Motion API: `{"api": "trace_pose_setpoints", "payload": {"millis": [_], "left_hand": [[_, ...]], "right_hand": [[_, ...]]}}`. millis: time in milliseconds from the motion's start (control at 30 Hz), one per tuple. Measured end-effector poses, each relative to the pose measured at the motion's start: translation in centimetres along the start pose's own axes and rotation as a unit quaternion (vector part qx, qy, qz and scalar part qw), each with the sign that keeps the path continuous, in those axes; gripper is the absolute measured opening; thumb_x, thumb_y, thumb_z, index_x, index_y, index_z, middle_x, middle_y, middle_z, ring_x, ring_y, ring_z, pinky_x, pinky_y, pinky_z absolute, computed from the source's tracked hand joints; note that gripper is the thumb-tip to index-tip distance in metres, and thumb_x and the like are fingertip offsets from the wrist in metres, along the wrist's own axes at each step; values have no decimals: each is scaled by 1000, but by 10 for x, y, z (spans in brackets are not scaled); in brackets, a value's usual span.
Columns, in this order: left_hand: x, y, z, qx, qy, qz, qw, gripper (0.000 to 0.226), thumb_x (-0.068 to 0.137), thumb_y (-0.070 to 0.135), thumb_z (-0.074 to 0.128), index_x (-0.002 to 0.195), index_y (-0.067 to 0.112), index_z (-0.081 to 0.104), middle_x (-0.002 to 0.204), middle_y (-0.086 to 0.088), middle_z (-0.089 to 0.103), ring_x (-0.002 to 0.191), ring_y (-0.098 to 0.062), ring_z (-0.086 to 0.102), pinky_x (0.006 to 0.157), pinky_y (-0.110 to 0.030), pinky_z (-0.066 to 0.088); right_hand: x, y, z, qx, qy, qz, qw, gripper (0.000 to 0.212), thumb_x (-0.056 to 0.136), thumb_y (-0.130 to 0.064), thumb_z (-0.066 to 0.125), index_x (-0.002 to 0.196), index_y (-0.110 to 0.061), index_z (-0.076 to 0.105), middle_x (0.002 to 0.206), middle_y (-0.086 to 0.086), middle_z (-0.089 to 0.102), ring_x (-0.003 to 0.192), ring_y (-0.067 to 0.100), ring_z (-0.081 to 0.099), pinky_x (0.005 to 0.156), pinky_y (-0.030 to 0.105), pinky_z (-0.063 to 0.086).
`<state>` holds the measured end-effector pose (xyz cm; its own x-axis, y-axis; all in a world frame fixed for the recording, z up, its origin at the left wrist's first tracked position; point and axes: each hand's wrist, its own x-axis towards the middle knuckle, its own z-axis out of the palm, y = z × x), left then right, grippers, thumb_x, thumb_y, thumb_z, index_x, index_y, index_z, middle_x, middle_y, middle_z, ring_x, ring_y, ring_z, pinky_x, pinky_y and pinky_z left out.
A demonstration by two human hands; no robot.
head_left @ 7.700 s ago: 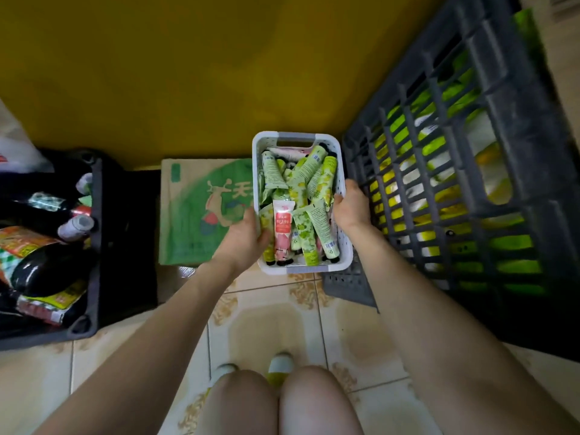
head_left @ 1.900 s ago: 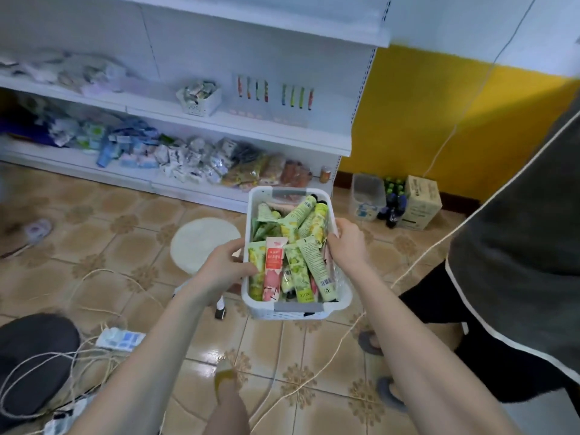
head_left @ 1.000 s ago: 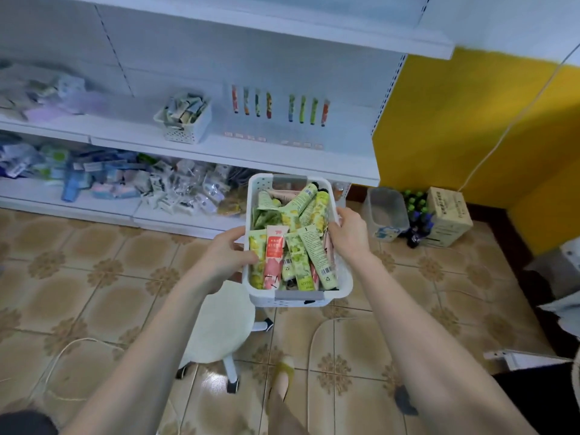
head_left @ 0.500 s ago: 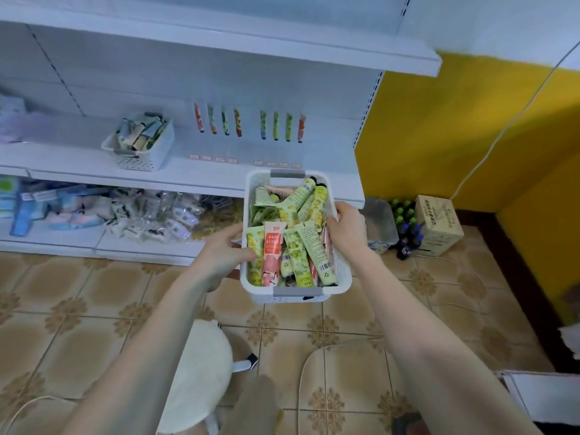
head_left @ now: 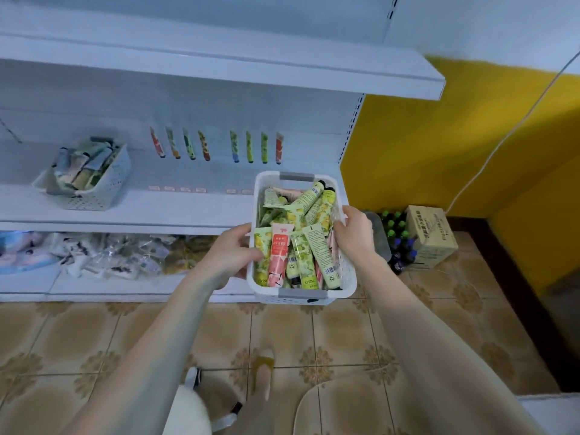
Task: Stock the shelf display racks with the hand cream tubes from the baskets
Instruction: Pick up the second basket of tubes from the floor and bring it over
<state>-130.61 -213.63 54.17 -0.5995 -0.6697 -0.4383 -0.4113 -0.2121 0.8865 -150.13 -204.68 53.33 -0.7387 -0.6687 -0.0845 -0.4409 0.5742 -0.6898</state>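
Note:
I carry a white perforated basket [head_left: 346, 279] in the air in front of the white shelf unit. It is full of hand cream tubes [head_left: 299, 243], mostly green and yellow, one pink. My left hand [head_left: 229, 257] grips its left rim and my right hand [head_left: 354, 232] grips its right rim. On the middle shelf [head_left: 175, 208] a row of single tubes [head_left: 216, 147] stands upright in display racks at the back. A second white basket [head_left: 91, 183] with tubes sits at the shelf's left.
The bottom shelf holds several plastic-wrapped packets [head_left: 119, 255]. On the tiled floor to the right stand a cardboard box [head_left: 431, 238], a cluster of small bottles [head_left: 397, 237] and a yellow wall [head_left: 455, 146]. A white stool [head_left: 185, 412] is by my foot [head_left: 262, 375].
I have stepped closer to the shelf unit with the basket held in both hands. The shelf and its rack of tubes now fill more of the view; the stool has slid below me.

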Motion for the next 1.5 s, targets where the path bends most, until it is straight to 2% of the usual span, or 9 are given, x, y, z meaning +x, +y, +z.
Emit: {"api": "trace_pose_setpoints", "payload": {"millis": [100,300,533,700,900,1033,1300,1400,1500], "left_hand": [[43,17,4,20,-9,-18,1000,49,83,-3,59,124,21,53,96,-10,67,86,-26,66,77,-46,56],[108,50,17,42,-15,1,999,51,81,-7,57,125,20,54,84,-8,65,72,-20,64,58,-27,52],[168,58,41,42,-24,-15,999,49,82,-7,56,122,21,55,90,-9,66,77,-21,64,67,-31,55],[210,50,61,42,-16,-29,999,49,82,-6,56,119,27,54,93,-17,66,82,-32,67,72,-41,56],[255,28,77,16,-1,-48,999,47,83,-7,55,114,28,54,88,-14,64,72,-24,65,54,-29,56],[286,13,80,10,-2,-53,999,44,84,-8,55,113,24,52,84,-10,64,68,-22,64,48,-27,55],[338,-6,77,-1,-6,-40,999,45,84,-8,54,122,16,52,86,-6,66,72,-20,65,51,-31,55],[353,-11,76,-11,0,-40,999,49,83,-9,54,127,14,51,87,-6,65,72,-21,64,51,-32,55],[365,-14,74,-15,6,-38,999,51,83,-10,53,128,14,50,86,-7,64,72,-21,63,55,-34,53]], "right_hand": [[43,6,-1,-8,4,22,1000,26,95,-4,40,117,2,52,99,18,63,77,29,55,65,36,44],[113,28,0,10,19,38,999,25,94,-6,39,114,-1,55,97,18,64,77,27,54,63,30,37],[177,59,5,1,5,70,998,35,95,-11,41,129,-4,50,118,17,61,105,37,57,72,31,39],[213,80,9,-5,6,61,998,30,95,-7,40,122,-6,55,108,13,64,93,29,60,70,32,46],[251,109,33,-4,1,47,999,26,94,-4,39,113,-3,58,101,14,65,78,25,54,61,27,39],[272,120,49,-23,10,21,999,19,94,-1,41,102,5,57,96,15,61,80,25,53,67,31,40],[317,132,78,-41,5,5,999,21,94,-4,42,105,6,57,103,21,62,91,35,58,66,34,42],[331,135,87,-36,-2,12,999,22,93,0,40,106,7,56,103,22,62,90,34,57,62,30,36],[344,135,97,-23,-3,17,1000,24,91,1,39,108,8,55,105,24,61,94,39,58,67,40,45]]}}
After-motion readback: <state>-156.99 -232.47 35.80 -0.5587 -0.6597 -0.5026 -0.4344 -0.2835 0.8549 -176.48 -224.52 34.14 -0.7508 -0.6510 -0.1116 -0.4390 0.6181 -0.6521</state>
